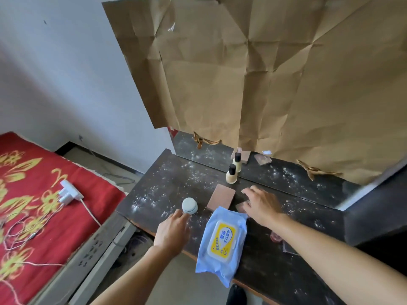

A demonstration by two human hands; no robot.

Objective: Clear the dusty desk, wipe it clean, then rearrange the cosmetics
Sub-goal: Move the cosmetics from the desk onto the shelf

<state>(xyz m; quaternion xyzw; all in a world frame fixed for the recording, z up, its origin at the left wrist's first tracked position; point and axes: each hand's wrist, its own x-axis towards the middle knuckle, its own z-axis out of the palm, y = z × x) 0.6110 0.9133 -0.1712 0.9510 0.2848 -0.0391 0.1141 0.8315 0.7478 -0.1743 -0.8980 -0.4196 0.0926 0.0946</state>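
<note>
Left hand (171, 232), fingers extended, touched the pale-blue jar (189, 205) on the dusty desk (167, 179). Right hand (262, 203), fingers spread, lay over a pink compact (240, 206). Wet-wipe pack (222, 243) lay between them.

Dark desk (167, 179), white-speckled — pale round jar (189, 205), cream bottle (231, 175) upright, brown palette (221, 195) flat.

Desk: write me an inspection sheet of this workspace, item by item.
Surface: dark desk speckled with white dust.
Job's things: pale round jar, cream bottle, brown compact, small pink case on the desk; wipes pack overhangs its front edge.
Clutter: pinkish item under the right forearm, unidentifiable.
Hands: left hand open, fingers at the jar; right hand spread over the pink case.
Cables: white charger and cord on the bed; another cable on the floor.
Surroundings: creased brown paper over the mirror; white wall.
</note>
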